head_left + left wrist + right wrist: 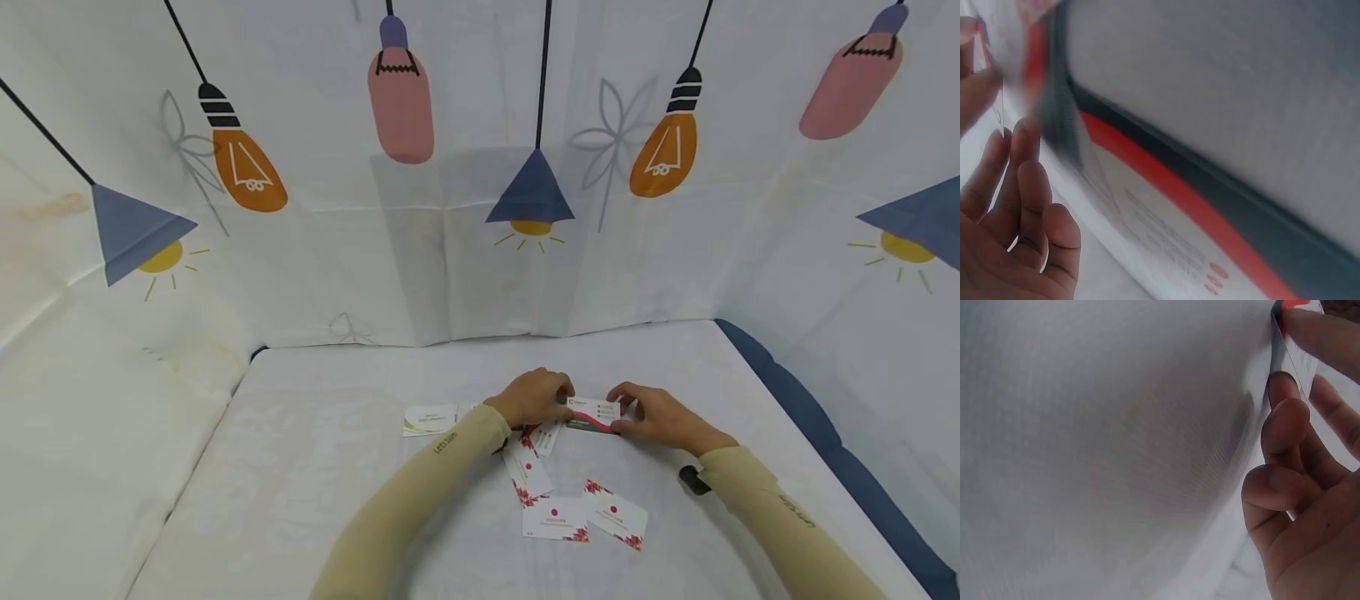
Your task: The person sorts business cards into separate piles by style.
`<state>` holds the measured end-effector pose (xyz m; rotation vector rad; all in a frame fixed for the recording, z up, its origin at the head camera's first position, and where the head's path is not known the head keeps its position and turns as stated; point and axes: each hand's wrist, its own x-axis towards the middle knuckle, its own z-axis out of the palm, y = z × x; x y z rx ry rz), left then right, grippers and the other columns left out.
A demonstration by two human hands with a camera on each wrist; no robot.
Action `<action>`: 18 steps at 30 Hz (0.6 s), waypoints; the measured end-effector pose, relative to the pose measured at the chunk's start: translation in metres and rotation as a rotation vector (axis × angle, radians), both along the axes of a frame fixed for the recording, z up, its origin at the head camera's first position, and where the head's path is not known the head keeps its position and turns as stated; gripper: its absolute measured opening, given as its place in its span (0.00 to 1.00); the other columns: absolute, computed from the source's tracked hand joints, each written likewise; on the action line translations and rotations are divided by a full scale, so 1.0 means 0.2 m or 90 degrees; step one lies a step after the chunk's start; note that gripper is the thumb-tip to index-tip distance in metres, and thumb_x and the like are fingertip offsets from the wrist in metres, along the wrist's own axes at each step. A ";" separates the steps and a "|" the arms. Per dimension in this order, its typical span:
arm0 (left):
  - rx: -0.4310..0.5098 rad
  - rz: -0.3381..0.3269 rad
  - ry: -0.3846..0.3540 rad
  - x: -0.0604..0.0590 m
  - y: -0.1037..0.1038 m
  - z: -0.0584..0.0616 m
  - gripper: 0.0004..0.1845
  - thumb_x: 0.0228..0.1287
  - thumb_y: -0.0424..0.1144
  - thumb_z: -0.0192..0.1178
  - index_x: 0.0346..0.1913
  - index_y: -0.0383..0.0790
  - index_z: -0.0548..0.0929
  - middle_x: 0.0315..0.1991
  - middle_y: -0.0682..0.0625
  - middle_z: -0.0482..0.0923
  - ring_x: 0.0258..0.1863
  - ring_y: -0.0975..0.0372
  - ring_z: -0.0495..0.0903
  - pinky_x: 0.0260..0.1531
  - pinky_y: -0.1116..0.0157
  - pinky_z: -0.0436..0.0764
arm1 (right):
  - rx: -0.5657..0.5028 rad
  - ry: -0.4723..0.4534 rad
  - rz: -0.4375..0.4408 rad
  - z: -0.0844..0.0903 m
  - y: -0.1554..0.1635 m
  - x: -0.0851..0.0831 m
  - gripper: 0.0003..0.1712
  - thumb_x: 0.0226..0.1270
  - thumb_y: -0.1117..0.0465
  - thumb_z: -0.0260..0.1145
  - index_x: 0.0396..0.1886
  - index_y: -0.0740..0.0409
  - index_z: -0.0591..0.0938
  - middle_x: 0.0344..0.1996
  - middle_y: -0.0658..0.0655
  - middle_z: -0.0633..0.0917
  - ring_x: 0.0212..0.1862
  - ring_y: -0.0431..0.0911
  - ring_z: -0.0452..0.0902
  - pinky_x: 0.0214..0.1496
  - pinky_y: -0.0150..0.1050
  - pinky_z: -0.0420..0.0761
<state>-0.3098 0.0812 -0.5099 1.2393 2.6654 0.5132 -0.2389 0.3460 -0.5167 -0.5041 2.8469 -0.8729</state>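
Both hands hold one small card, white with a red and dark band, just above the white table cover. My left hand pinches its left end and my right hand pinches its right end. The left wrist view shows the card very close and blurred, with that hand's fingers curled beside it. In the right wrist view my fingers curl at the card's edge.
Several white cards with red corner patterns lie before the hands. A card with a green mark lies to the left. A small black object sits by my right forearm. A patterned curtain closes the back.
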 end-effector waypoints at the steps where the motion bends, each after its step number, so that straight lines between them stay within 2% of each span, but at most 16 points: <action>1: 0.012 0.004 -0.015 0.00 0.00 0.00 0.19 0.67 0.51 0.67 0.55 0.47 0.83 0.42 0.59 0.82 0.42 0.68 0.77 0.47 0.71 0.75 | -0.011 -0.006 -0.006 0.00 0.00 0.00 0.25 0.62 0.52 0.77 0.56 0.51 0.79 0.38 0.49 0.81 0.34 0.43 0.73 0.36 0.35 0.76; 8: 0.082 0.037 -0.090 -0.01 -0.01 -0.01 0.14 0.70 0.46 0.66 0.54 0.48 0.82 0.40 0.60 0.84 0.41 0.70 0.79 0.47 0.71 0.75 | -0.048 -0.007 -0.039 -0.01 0.01 0.00 0.23 0.63 0.54 0.76 0.56 0.49 0.80 0.34 0.48 0.81 0.35 0.45 0.74 0.35 0.36 0.75; 18: 0.171 0.085 -0.116 -0.03 -0.05 0.02 0.11 0.71 0.43 0.65 0.53 0.48 0.83 0.39 0.58 0.84 0.37 0.71 0.79 0.38 0.72 0.77 | -0.084 0.043 -0.060 0.03 -0.04 -0.01 0.21 0.65 0.57 0.74 0.56 0.48 0.81 0.35 0.48 0.82 0.33 0.46 0.74 0.32 0.35 0.75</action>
